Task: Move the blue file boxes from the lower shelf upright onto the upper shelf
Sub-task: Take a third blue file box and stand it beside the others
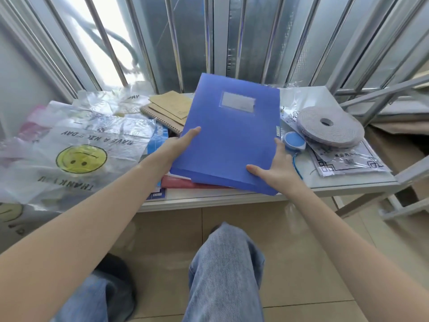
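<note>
Flat blue plastic file box (228,133) with a clear label pocket on its cover, held over the middle of the pale grey metal shelf (255,196), broad face up and tilted slightly, far end raised. Long axis running away from the person toward the window bars (176,43), label pocket at the far end, near short edge overhanging the front lip of the shelf. Left hand (178,145) on the box's left long edge, thumb lying on the cover, other fingers hidden beneath. Right hand (276,168) at the near right corner, thumb on the cover, fingers wrapped along the right edge; both hands clamped on the box. Under the box, a red folder (185,183) and blue-and-white booklets (160,135). Beyond it to the left, a brown spiral notebook (167,112) under kraft envelopes. On the shelf's left part, clear plastic bags printed with a yellow smiley face (81,159). On the right, a grey roll of tape (329,126), lying flat on bagged printed sheets, with a round blue tape measure (293,141) just beside it. Beige tiled floor (301,252) below, and knees in blue jeans (225,270).
</note>
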